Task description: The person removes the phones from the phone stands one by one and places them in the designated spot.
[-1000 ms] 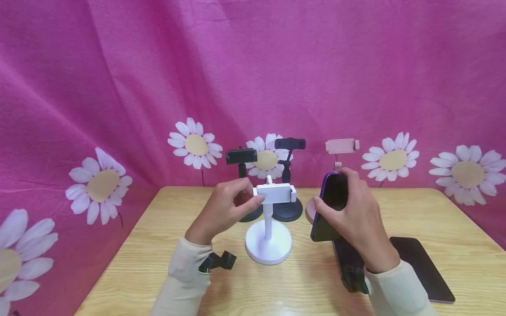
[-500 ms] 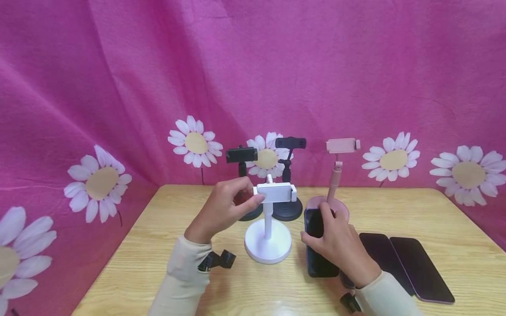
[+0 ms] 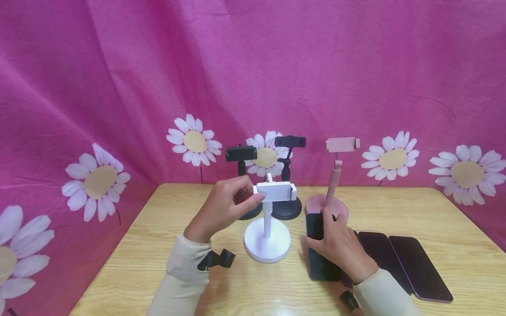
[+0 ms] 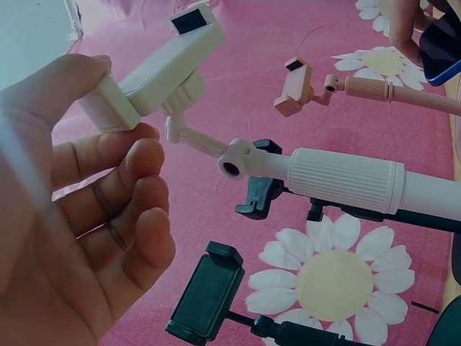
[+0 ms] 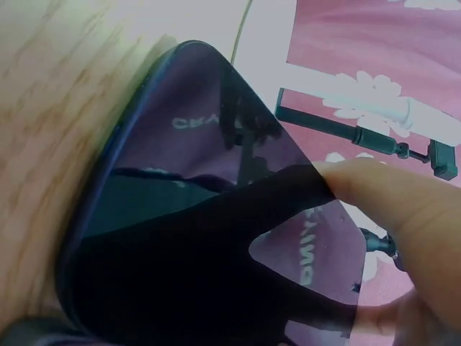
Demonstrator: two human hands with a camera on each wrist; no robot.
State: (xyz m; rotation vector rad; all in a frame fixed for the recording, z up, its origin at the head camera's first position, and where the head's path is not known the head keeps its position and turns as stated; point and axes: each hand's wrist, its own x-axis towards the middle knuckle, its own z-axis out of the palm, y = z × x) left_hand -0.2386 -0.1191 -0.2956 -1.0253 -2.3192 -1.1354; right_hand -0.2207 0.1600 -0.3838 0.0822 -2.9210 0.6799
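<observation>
My left hand (image 3: 225, 206) pinches the left end of the clamp on a white phone stand (image 3: 272, 192); the left wrist view shows thumb and fingers around the clamp's end (image 4: 112, 104). With its thumb and fingers at the edges, my right hand (image 3: 340, 241) holds a dark smartphone (image 3: 319, 263), which lies at or just above the tabletop in front of the pink stand. Its glossy dark screen (image 5: 180, 194) mirrors the fingers in the right wrist view. The white clamp holds no phone.
Two more dark phones (image 3: 421, 267) lie side by side at the right, one partly hidden by the right arm. Behind the white stand are two black stands (image 3: 290, 142); a pink stand (image 3: 342, 145) is to their right. A pink daisy-print cloth (image 3: 253, 66) hangs behind the wooden table (image 3: 154, 250).
My right hand has brought the phone down from a raised, tilted position to the table level, nearer to me. My left hand has stayed on the white clamp.
</observation>
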